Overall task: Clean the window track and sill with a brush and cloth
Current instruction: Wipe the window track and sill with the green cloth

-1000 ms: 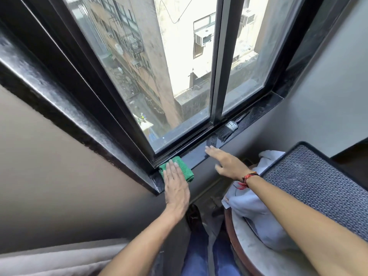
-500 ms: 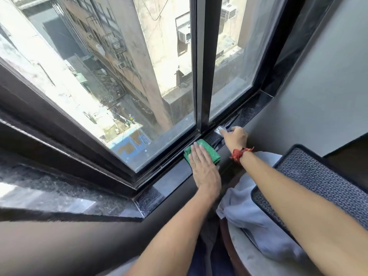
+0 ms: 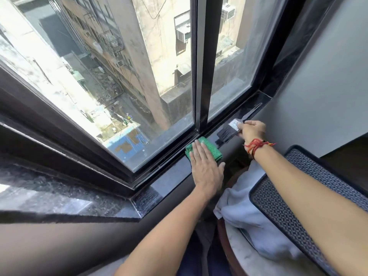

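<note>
The left hand (image 3: 206, 166) lies flat, fingers straight and close together, palm pressing down on a folded green microfibre cloth (image 3: 207, 149). The cloth shows a fine ribbed weave and peeks out beyond the fingertips and along the thumb side of the hand. It sits on the glossy black stone sill (image 3: 171, 180), right against the window track (image 3: 173, 156) just ahead of the fingertips.

To the right of that hand and a little further along the sill, the right hand (image 3: 252, 131) is curled around a paintbrush (image 3: 229, 130), fingers closed on the metal ferrule, which carries a pale label. The black bristles fan out towards the left hand and rest on the sill; the dark handle runs on past the right hand's knuckles, beside the track. A red thread band (image 3: 255, 146) circles the right wrist. Below the right forearm lie a grey cloth (image 3: 239, 212) and a patterned mat (image 3: 298, 206).
</note>
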`<state>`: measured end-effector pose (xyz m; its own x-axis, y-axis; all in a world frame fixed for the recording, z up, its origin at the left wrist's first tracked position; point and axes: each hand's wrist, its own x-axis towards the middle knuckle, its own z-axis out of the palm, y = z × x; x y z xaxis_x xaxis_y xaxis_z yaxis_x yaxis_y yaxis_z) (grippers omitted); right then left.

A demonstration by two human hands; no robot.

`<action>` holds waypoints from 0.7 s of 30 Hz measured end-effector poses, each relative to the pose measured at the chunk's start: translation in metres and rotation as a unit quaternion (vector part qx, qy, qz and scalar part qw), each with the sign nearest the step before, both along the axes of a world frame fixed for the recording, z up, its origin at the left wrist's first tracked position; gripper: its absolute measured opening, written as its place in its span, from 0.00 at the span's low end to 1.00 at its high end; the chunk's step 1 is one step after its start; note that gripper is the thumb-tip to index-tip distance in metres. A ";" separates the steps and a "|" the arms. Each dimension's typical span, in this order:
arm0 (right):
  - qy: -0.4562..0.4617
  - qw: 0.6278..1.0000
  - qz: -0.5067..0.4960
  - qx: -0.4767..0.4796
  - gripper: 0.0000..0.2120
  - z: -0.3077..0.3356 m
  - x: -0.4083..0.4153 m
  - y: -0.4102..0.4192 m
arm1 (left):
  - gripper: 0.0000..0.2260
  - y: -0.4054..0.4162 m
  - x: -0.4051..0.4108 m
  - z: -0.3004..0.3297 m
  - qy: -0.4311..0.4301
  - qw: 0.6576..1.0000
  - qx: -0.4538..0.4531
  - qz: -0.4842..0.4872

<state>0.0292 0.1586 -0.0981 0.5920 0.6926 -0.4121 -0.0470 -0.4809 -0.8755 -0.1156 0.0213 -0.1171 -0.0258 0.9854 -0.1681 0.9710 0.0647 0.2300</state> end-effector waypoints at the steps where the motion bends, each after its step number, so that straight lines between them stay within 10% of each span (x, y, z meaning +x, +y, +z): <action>1: 0.026 1.000 -0.003 0.009 0.12 0.000 0.002 -0.005 | 0.40 -0.001 -0.003 0.004 -0.016 1.000 0.011 0.002; 12: 0.242 0.960 0.140 0.019 0.11 0.027 -0.088 -0.107 | 0.25 -0.070 -0.079 0.040 -0.045 0.992 0.119 0.029; 21: 0.261 0.898 0.336 -0.114 0.07 0.016 -0.188 -0.164 | 0.27 -0.137 -0.128 0.017 0.027 0.996 0.012 0.085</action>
<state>-0.1592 -0.0058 -0.0821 -0.2422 0.6836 -0.6885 -0.0540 -0.7180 -0.6939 -0.2432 -0.1153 -0.0999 -0.2018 0.9695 -0.1393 0.9572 0.2253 0.1817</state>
